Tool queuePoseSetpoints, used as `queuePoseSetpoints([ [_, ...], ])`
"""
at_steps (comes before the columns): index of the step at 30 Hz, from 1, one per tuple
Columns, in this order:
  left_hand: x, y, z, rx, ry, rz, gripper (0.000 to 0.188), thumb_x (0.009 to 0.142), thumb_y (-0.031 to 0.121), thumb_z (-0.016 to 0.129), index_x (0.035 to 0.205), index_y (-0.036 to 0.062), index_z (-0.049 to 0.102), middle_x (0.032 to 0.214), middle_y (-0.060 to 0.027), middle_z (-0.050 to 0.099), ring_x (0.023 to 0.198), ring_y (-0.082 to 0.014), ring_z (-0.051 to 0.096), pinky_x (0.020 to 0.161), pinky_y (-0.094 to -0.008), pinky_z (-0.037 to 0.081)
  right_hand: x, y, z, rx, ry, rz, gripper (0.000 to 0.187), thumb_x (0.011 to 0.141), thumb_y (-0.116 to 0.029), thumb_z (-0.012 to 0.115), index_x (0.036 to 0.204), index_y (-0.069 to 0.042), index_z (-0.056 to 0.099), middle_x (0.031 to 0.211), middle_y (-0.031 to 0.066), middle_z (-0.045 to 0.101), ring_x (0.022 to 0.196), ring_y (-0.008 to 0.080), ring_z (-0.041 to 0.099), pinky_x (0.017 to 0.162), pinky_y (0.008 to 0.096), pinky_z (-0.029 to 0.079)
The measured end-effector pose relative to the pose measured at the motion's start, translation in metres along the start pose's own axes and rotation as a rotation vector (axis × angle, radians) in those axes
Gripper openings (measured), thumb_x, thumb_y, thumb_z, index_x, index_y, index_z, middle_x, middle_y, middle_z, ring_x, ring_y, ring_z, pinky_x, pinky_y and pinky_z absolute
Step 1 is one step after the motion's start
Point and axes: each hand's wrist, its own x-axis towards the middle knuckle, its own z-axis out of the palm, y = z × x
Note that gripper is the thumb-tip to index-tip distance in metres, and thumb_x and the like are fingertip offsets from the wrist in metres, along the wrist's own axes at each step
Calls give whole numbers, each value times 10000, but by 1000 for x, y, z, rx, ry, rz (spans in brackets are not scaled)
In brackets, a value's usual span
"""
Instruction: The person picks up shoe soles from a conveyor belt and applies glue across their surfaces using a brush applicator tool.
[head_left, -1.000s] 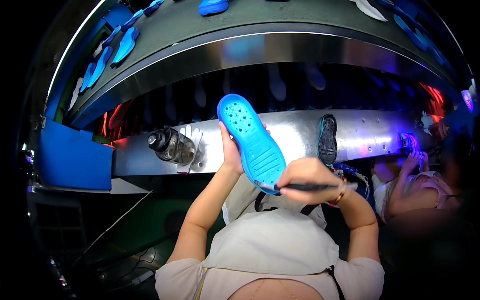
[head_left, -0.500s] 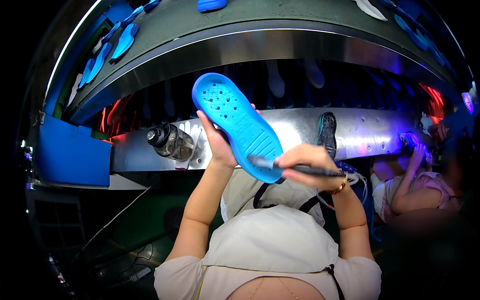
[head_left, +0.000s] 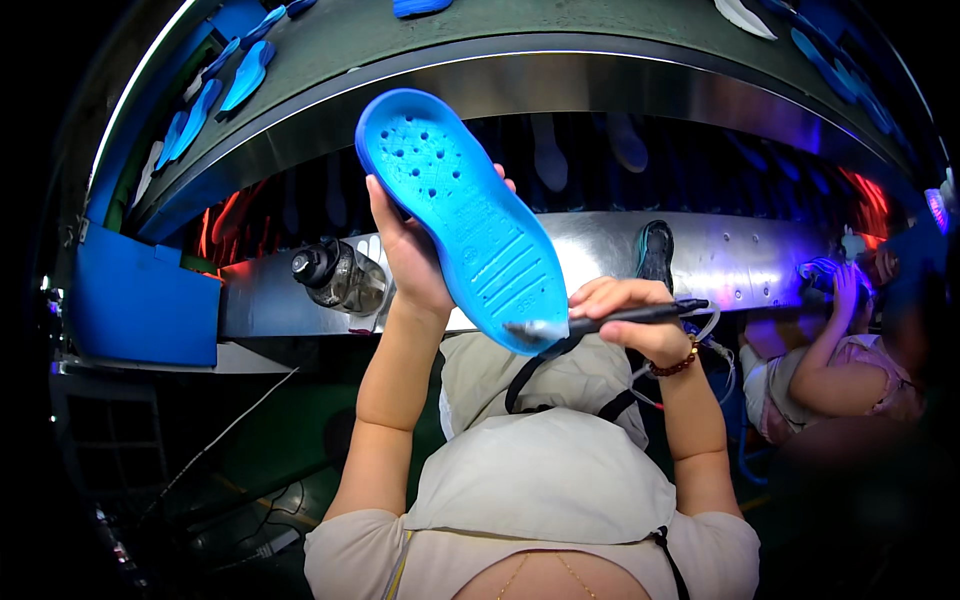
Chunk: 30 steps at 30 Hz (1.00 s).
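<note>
A blue shoe sole [head_left: 468, 225], its hollow side facing up with a patch of small holes and ribbed lines, is tilted in front of me. My left hand [head_left: 418, 262] grips it from beneath, thumb on the left edge and fingertips showing past the right edge. Between the fingers of my right hand [head_left: 640, 315] is a black-handled brush [head_left: 545, 328]. Its pale, blurred bristles lie over the near end of the sole, close to the rim.
A metal ledge [head_left: 590, 240] runs across, bearing a dark-lidded bottle [head_left: 345, 280] and a dark sole [head_left: 656, 252]. Beyond it, a green belt [head_left: 560, 18] carries more soles. A blue box [head_left: 145, 300] stands at left. Another person [head_left: 840, 370] works at right.
The blue sole has shifted up and slightly left with my left hand. The brush has moved a little toward the sole's near tip, its handle now tilting upward to the right.
</note>
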Motion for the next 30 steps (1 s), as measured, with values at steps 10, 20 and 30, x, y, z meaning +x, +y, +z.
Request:
queuePoseSetpoints([
  [10, -28, -41, 14, 45, 54, -14, 529, 886, 374, 346, 1230, -26, 374, 1136, -171, 520, 1009, -251, 542, 878, -373, 433, 0, 3, 43, 64, 347, 27, 162, 795, 3, 569, 955, 29, 559, 989, 173, 600, 932, 192, 576, 823, 303, 454],
  [20, -14, -24, 1, -149, -24, -18, 472, 873, 318, 402, 1185, -35, 427, 1090, -167, 554, 969, -256, 567, 869, -378, 441, 28, -32, 16, -460, -76, -193, 136, 703, 17, 641, 835, 28, 609, 855, 157, 639, 833, 237, 628, 771, 308, 482],
  [30, -5, -17, -1, -127, 61, -286, 442, 870, 297, 408, 1126, -54, 490, 1054, -193, 575, 942, -274, 588, 844, -377, 467, 25, -53, 28, -559, -362, -190, 185, 652, -45, 713, 813, -19, 625, 826, 108, 650, 786, 242, 628, 714, 324, 475],
])
